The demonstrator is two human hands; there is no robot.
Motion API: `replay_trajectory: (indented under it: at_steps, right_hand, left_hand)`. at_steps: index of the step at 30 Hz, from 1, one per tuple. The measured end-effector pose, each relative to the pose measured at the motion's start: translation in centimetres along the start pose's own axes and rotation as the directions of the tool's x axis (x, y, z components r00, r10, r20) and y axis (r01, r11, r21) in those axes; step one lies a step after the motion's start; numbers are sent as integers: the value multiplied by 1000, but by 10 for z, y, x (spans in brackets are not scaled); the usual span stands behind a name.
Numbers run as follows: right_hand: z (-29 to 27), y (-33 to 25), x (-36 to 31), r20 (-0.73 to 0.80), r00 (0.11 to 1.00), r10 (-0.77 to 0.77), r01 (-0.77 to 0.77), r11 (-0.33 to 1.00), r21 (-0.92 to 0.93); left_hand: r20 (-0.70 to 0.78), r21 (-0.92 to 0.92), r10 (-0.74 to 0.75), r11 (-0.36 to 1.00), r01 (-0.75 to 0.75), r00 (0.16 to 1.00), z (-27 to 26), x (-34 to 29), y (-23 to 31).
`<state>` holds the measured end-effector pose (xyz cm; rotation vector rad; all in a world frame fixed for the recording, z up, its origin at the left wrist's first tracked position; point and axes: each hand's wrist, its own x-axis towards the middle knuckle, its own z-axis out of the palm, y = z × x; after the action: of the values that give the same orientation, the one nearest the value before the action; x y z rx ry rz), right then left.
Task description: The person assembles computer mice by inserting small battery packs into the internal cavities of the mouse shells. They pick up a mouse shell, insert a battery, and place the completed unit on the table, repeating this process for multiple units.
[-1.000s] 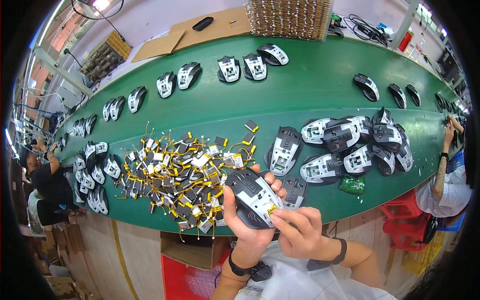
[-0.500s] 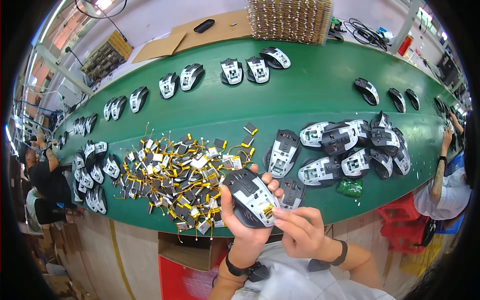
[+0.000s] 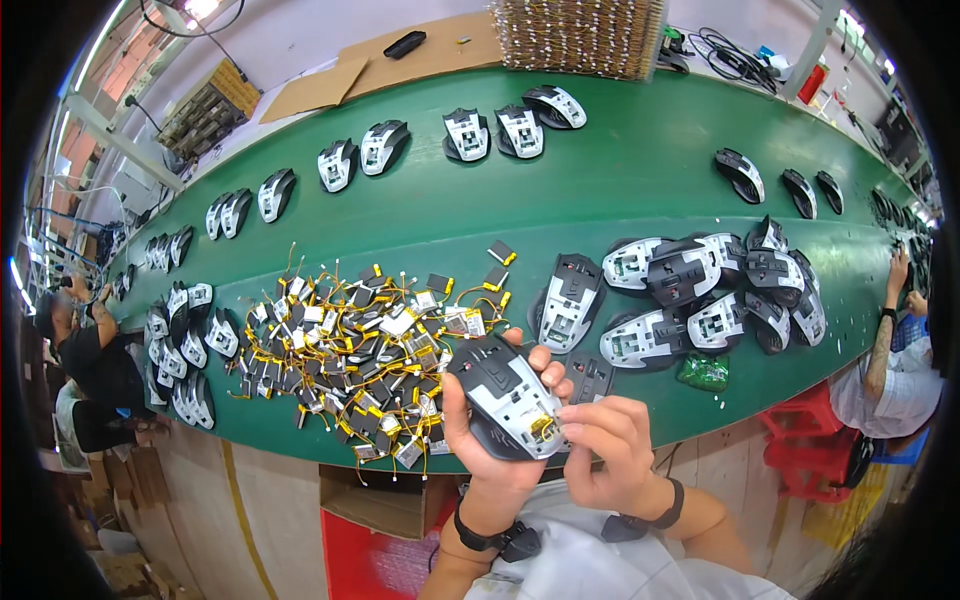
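Observation:
In my left hand (image 3: 487, 472) lies a computer mouse (image 3: 508, 393), black and grey-white, its underside turned up and tilted. My thumb wraps one side and my fingertips show at the other. A small yellow-taped piece with wires (image 3: 542, 430) sits in the opening at the mouse's near right end. Beside that piece, the bent fingers of my right hand (image 3: 617, 455) close together at the mouse's edge; what they pinch is hidden. Left of the held mouse spreads a heap of small flat batteries (image 3: 375, 345) with yellow tape and wires. Behind my fingers lies another mouse (image 3: 590, 378).
Several mice (image 3: 690, 275) are piled on the green bench (image 3: 640, 170) at right, beside a green packet (image 3: 703, 371). More mice (image 3: 180, 350) cluster at far left; others line the back. A wire-filled rack (image 3: 580, 38) stands behind. A co-worker (image 3: 895, 370) sits at right, another (image 3: 95, 350) at left.
My right fingertips have shifted slightly right, off the yellow-taped piece to the mouse's edge, uncovering more of that piece. My left hand keeps its hold on the mouse.

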<state>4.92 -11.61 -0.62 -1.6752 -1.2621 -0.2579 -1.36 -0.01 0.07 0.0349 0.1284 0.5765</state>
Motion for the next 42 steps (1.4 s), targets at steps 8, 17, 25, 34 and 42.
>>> replay_trajectory:
  at_steps: [8,17,25,34,42]
  right_hand:
    - [3,-10,-2,-6,999,-34,33,997,-72]
    - [-3,0,-1,51,987,-155,154,988,9]
    - [0,-6,-5,27,997,-79,80,996,-38]
    - [-4,-4,10,75,997,22,-24,999,28]
    - [-38,20,46,425,869,251,-462,720,518]
  left_hand:
    - [-8,45,30,999,-29,1000,1,0,4]
    - [-29,26,7,1000,-7,1000,2,-1,5]
    - [-29,69,15,998,-13,999,-1,-2,3]
    - [-44,24,-29,999,30,999,0,-2,-4]
    - [110,405,169,892,-199,979,-2,5,0]
